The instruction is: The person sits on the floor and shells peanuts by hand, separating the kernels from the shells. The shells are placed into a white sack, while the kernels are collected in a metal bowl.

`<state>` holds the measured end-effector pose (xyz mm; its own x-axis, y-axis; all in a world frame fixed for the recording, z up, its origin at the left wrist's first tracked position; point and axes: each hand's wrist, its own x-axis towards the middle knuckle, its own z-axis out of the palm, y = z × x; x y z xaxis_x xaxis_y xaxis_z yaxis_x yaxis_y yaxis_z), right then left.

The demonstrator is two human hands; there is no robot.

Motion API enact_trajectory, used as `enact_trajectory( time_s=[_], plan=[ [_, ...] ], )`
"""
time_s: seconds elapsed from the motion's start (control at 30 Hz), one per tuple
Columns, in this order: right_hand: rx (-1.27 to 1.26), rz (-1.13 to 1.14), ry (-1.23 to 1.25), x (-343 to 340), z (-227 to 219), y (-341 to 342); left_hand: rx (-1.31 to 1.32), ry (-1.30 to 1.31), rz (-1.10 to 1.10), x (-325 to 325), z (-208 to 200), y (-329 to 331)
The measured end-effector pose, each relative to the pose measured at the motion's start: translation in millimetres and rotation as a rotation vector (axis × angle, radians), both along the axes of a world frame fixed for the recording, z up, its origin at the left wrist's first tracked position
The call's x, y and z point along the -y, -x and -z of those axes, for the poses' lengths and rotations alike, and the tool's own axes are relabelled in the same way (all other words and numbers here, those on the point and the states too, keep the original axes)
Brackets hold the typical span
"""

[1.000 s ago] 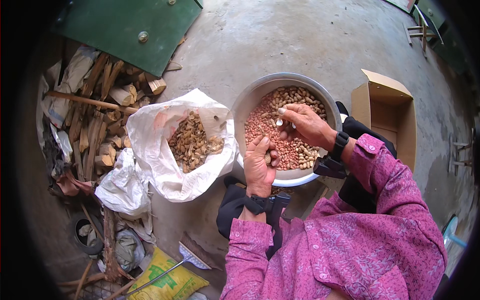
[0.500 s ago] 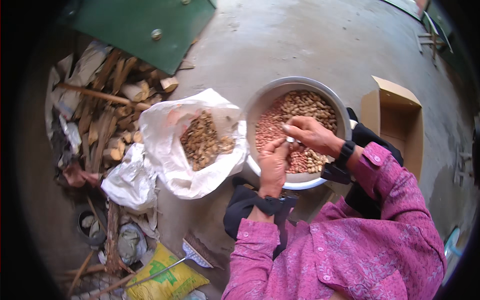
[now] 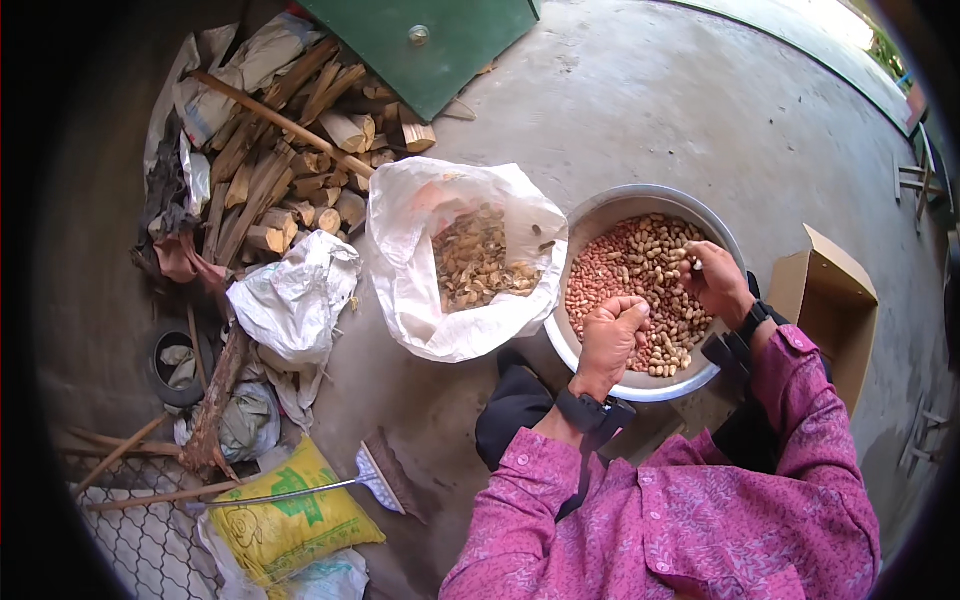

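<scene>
The left hand [image 3: 612, 343] is hovering over the near part of the basin, its fingers curling tightly into the palm and hiding whether anything is inside. The right hand [image 3: 718, 282] is hovering over the basin's right side, fingers bending toward the thumb; a small pale spot is showing near its fingertips, and I cannot tell what it is holding. Below both hands, unshelled peanuts [image 3: 668, 285] are filling the right part of the metal basin [image 3: 665, 392], while pink kernels [image 3: 597, 275] are lying on the left. Just beside the basin, to the left, a white sack [image 3: 425, 337] is standing open, containing broken shells [image 3: 480, 272]. On the right, an open cardboard box [image 3: 793, 283] is standing near the person's knee. Farther left, split firewood [image 3: 275, 195] is lying heaped, and a yellow bag [image 3: 300, 520] is resting on the floor below, near a brush [image 3: 383, 480].
</scene>
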<state>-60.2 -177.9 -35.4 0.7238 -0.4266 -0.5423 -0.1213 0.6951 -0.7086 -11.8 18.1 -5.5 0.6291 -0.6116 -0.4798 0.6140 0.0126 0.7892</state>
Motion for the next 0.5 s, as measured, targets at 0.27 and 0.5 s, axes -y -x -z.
enact_trajectory(
  time_s=[0.27, 0.5],
  plan=[
    [0.378, -0.413, 0.22, -70.2, -42.2, -64.3, -0.081, 0.106, -0.026, -16.1, 18.5, 2.7],
    [0.427, -0.435, 0.034, -64.3, -49.0, -55.9, -0.221, 0.068, -0.109, -21.6, 6.2, -7.5]
  ],
)
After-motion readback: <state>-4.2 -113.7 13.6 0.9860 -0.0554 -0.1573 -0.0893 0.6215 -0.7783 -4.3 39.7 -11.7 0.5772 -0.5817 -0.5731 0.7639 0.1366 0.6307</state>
